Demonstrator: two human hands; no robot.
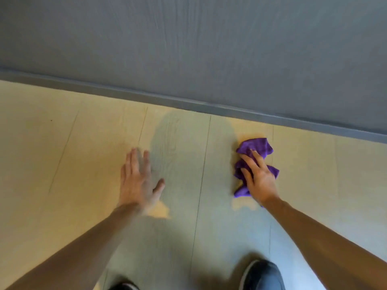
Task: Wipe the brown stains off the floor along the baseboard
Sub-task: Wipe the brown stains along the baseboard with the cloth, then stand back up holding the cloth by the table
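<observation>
A crumpled purple cloth (256, 147) lies on the pale wood-look floor (83, 147), a short way in front of the grey baseboard (188, 104). My right hand (258, 178) presses down on the cloth with spread fingers, covering its near half. My left hand (138, 181) rests flat and open on the floor to the left, fingers apart, holding nothing. A tiny dark speck (51, 120) marks the floor at far left. No brown stain shows clearly; my shadow darkens the floor between the hands.
A grey wood-grain wall (199, 49) rises behind the baseboard and fills the upper half of the view. My two dark shoes (261, 275) stand at the bottom edge. Plank seams run away from me toward the wall.
</observation>
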